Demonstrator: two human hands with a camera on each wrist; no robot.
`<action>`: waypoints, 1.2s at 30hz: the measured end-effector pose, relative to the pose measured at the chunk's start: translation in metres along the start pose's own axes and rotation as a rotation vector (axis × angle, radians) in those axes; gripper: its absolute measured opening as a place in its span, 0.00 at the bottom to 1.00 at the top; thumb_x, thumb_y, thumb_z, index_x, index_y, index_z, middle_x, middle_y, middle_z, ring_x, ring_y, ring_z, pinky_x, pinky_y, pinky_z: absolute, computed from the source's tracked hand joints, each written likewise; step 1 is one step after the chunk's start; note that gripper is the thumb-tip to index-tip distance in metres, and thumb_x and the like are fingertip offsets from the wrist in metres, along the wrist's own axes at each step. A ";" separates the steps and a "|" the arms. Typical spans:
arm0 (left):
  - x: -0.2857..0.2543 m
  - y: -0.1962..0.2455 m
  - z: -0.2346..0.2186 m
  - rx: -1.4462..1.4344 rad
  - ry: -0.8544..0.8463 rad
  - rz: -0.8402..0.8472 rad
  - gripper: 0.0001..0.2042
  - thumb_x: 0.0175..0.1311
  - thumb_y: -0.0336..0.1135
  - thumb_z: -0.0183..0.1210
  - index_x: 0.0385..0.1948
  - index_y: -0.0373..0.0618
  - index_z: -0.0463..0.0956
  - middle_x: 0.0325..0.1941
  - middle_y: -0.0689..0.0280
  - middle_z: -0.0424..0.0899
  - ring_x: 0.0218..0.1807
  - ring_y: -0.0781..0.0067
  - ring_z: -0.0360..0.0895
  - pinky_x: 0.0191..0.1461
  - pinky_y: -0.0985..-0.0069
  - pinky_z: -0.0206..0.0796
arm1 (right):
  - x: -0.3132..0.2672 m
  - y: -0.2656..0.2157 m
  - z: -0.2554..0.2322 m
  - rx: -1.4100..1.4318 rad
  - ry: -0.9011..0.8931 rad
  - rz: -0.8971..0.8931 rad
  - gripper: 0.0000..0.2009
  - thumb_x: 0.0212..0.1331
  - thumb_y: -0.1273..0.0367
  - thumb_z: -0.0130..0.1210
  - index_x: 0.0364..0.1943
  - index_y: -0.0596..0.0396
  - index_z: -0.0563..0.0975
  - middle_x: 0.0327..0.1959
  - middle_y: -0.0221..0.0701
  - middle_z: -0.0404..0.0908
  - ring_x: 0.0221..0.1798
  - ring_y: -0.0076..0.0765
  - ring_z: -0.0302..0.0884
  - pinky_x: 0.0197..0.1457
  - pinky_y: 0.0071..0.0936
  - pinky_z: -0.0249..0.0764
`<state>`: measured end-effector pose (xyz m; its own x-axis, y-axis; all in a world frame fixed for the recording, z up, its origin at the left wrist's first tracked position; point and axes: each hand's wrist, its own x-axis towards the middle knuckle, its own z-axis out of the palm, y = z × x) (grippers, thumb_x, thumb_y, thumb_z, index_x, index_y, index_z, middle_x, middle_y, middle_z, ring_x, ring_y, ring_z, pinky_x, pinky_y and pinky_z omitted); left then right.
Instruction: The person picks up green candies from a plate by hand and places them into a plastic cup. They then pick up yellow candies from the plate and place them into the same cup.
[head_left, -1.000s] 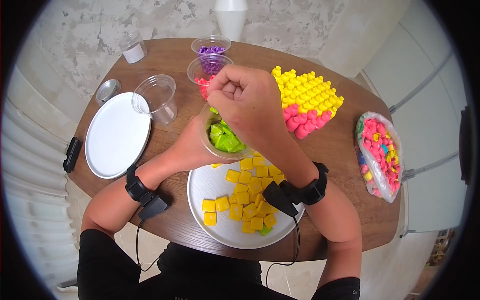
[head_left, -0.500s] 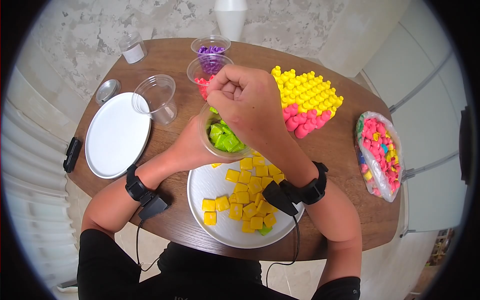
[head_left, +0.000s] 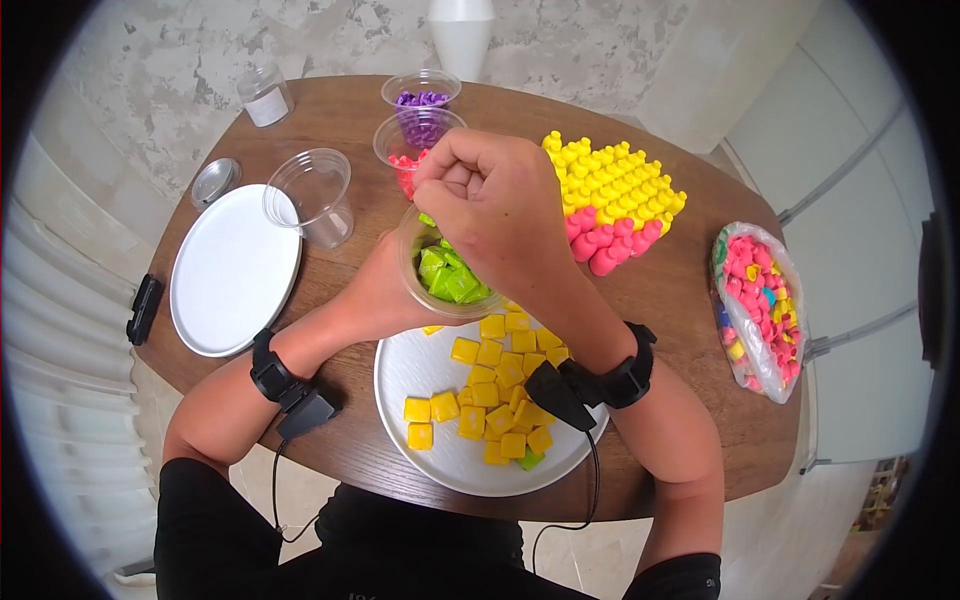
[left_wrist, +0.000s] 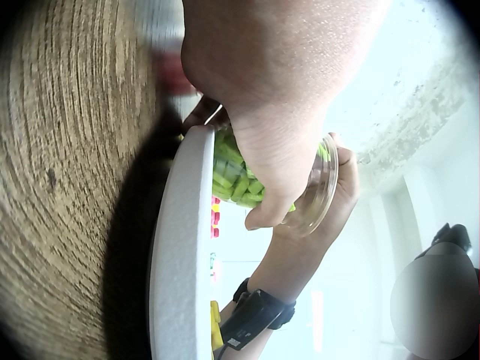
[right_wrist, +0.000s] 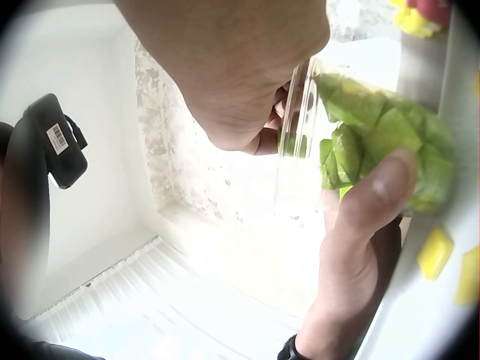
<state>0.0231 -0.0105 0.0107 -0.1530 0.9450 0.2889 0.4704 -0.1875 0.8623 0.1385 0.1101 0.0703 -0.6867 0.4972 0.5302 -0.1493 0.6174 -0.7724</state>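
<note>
My left hand (head_left: 375,290) grips a clear plastic cup (head_left: 466,312) from its side, above the plate. Shiny green wrapped squares (head_left: 448,276) fill its lower part. Over the cup's mouth is my right hand (head_left: 495,200), fingers curled. In the right wrist view, a green wrapped square (right_wrist: 294,145) shows at its thumb and fingertips, near the rim and apart from the others; the hand partly hides it. Below, a round white plate (head_left: 405,365) bears many yellow squares (head_left: 485,395) and a green one (head_left: 530,460) near its front edge.
Cups with purple pieces (head_left: 425,118) and red pieces (head_left: 405,165) stand behind the hands. An oval white plate (head_left: 235,275), a clear cup (head_left: 315,190), a jar (head_left: 266,98) and a lid (head_left: 216,182) are left. Yellow and pink bottle-shaped pieces (head_left: 615,190) and a filled bag (head_left: 762,310) are right.
</note>
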 end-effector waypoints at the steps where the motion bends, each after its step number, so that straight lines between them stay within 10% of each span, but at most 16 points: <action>1: 0.000 0.000 0.000 0.000 0.000 0.000 0.40 0.46 0.39 0.86 0.62 0.41 0.75 0.59 0.59 0.87 0.61 0.66 0.85 0.66 0.65 0.76 | 0.000 0.000 0.000 0.004 -0.004 0.008 0.02 0.57 0.76 0.64 0.30 0.61 0.84 0.22 0.26 0.83 0.25 0.14 0.74 0.29 0.20 0.69; 36: 0.000 -0.001 0.001 -0.002 -0.003 -0.021 0.39 0.46 0.41 0.86 0.62 0.42 0.75 0.58 0.60 0.88 0.60 0.66 0.86 0.64 0.65 0.77 | 0.000 0.000 0.001 -0.026 0.015 -0.021 0.03 0.57 0.75 0.64 0.29 0.61 0.84 0.21 0.26 0.82 0.23 0.16 0.74 0.28 0.22 0.69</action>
<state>0.0234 -0.0100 0.0098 -0.1602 0.9497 0.2690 0.4650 -0.1678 0.8692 0.1384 0.1094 0.0698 -0.6732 0.4925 0.5516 -0.1448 0.6437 -0.7515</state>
